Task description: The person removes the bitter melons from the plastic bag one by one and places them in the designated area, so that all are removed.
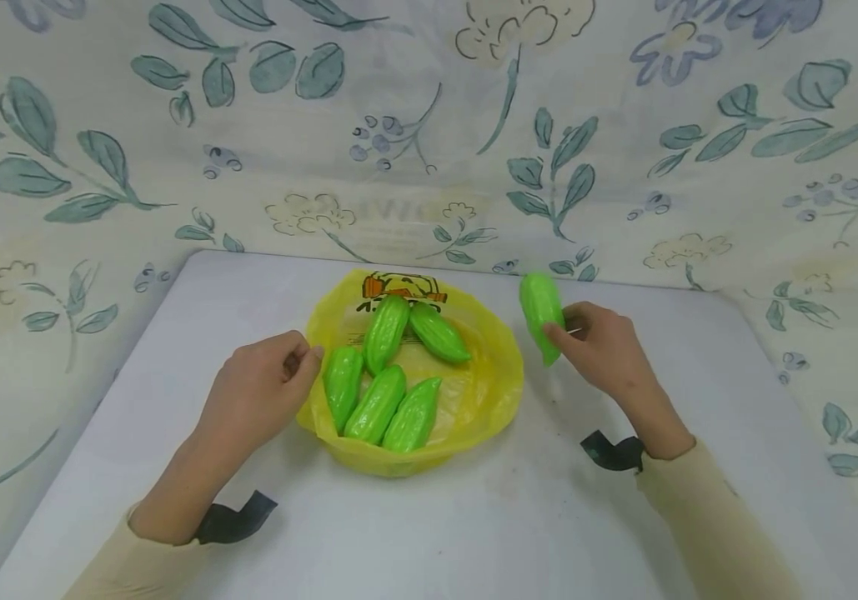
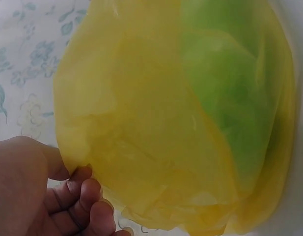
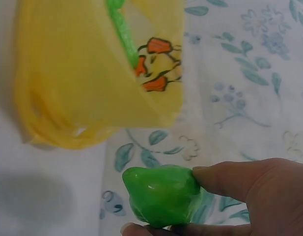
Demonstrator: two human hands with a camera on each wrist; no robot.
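A yellow plastic bag (image 1: 484, 400) stands with its mouth wide, several glossy bright green gourds (image 1: 374, 404) lying inside. At its left rim my left hand (image 1: 259, 383) pinches the plastic between thumb and fingers. The left wrist view shows the bag wall (image 2: 136, 128) stretching away from those fingertips, a gourd showing green through it. To the right of the bag, my right hand (image 1: 601, 346) holds another green gourd (image 1: 539, 308) between thumb and fingers, its pointed end downward in the head view. The right wrist view has this gourd (image 3: 163, 196) end-on, apart from the bag.
The bag rests on a white table (image 1: 511, 517), whose far edge meets a flowered cloth backdrop (image 1: 429, 108). A cartoon print (image 1: 406, 287) marks the bag's far inner wall. Black straps (image 1: 237, 518) stick out near both cuffs.
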